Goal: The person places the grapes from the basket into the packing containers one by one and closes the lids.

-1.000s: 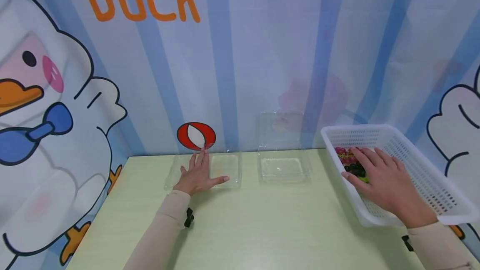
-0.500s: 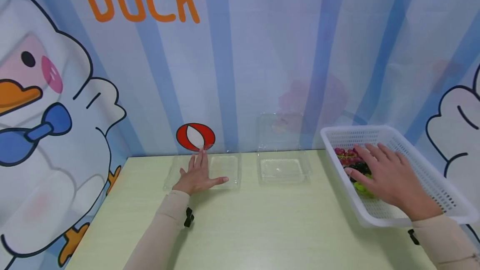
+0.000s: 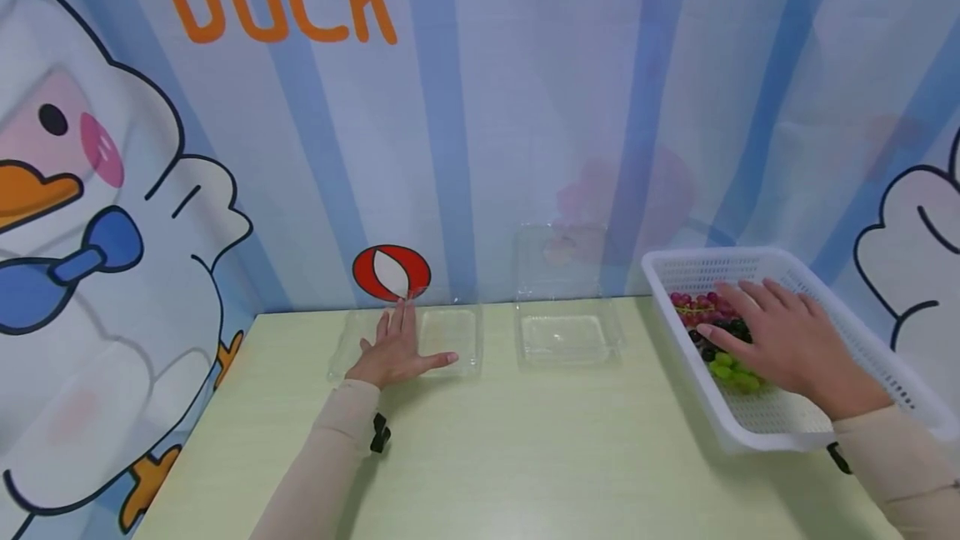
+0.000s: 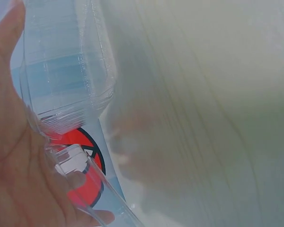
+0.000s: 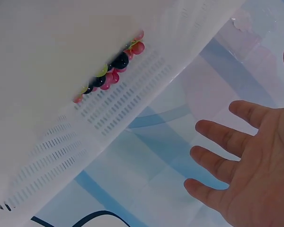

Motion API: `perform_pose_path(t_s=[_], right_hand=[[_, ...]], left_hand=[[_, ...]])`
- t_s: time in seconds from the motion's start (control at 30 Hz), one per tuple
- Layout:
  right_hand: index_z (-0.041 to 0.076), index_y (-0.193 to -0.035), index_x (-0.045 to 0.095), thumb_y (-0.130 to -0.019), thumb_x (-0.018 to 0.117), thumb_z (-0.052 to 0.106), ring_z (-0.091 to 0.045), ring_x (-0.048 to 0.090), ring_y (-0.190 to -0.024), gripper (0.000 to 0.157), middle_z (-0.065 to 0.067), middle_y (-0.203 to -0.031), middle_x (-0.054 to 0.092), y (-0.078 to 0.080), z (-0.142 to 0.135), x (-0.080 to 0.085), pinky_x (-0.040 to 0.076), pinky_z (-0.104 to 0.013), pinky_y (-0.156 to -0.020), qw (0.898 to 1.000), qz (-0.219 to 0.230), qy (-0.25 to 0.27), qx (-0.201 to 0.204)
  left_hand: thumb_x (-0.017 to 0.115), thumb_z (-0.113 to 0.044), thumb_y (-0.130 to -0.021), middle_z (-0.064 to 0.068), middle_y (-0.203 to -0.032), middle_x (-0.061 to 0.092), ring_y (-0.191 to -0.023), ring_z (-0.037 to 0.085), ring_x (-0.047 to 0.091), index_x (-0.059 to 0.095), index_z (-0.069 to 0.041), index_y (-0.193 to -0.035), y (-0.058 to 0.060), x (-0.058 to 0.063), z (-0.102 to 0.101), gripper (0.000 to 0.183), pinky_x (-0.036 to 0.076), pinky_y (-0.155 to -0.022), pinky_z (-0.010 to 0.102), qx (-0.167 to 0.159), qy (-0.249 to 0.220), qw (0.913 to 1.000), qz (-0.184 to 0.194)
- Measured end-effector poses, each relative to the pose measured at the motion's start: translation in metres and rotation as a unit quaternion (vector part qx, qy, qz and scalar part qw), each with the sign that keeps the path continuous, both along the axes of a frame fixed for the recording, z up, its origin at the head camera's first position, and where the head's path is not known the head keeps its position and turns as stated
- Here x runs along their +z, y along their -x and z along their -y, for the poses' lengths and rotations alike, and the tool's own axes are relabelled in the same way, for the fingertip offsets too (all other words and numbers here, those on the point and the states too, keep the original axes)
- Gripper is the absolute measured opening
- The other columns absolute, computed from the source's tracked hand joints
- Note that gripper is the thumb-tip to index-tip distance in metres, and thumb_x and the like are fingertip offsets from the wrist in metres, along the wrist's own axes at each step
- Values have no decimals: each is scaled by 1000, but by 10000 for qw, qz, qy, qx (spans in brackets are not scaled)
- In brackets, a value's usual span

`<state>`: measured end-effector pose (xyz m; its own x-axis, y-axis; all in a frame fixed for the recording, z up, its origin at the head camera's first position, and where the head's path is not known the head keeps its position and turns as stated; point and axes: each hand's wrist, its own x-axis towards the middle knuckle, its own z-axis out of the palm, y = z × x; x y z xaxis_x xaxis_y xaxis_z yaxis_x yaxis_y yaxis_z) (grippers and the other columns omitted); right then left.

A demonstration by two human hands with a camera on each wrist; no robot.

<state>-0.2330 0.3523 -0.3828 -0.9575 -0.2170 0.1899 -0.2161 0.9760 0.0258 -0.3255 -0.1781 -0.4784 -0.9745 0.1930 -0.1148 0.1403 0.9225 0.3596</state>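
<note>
My left hand (image 3: pixel 397 352) lies over a clear plastic clamshell box (image 3: pixel 453 336), its fingers straight and thumb spread. In the left wrist view the palm (image 4: pixel 23 151) is right at the clear plastic (image 4: pixel 57 52). On the right, my right hand (image 3: pixel 802 348) hovers over a white slotted basket (image 3: pixel 776 442) with straight, spread fingers and nothing in them. Red grapes (image 3: pixel 697 307), black grapes (image 3: pixel 701 346) and green grapes (image 3: pixel 738 375) lie inside along the basket's left side. The hand covers some of them in the head view.
A second clear clamshell box (image 3: pixel 566 338) stands with its lid raised between the left box and the basket. Behind the pale table (image 3: pixel 562 457) hangs a blue striped curtain (image 3: pixel 525 107) with printed ducks, right at the table's back edge.
My right hand has drawn to the right over the basket, uncovering more of the black and green grapes. The left hand has stayed in place.
</note>
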Motion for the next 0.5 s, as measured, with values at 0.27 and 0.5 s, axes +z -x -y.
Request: perform_pose_path(t_s=[0.27, 0.5], right_hand=[[5, -155, 39, -99, 46, 67, -58, 30, -139, 84, -33, -151, 41, 2, -6, 12, 23, -78, -106, 9995, 260, -139, -64], [4, -156, 37, -99, 41, 70, -60, 30, -137, 87, -36, -150, 40, 5, -12, 16, 22, -78, -107, 9982, 550, -178, -185]], left_hand=[[57, -88, -75, 15, -171, -6, -155, 47, -1, -2, -5, -163, -1, 1, 0, 134, 11, -106, 84, 104, -32, 9999, 97], [57, -88, -74, 14, -171, -6, -154, 47, 0, -2, -7, -164, 0, -1, 0, 135, 12, -106, 84, 105, -121, 9998, 90]])
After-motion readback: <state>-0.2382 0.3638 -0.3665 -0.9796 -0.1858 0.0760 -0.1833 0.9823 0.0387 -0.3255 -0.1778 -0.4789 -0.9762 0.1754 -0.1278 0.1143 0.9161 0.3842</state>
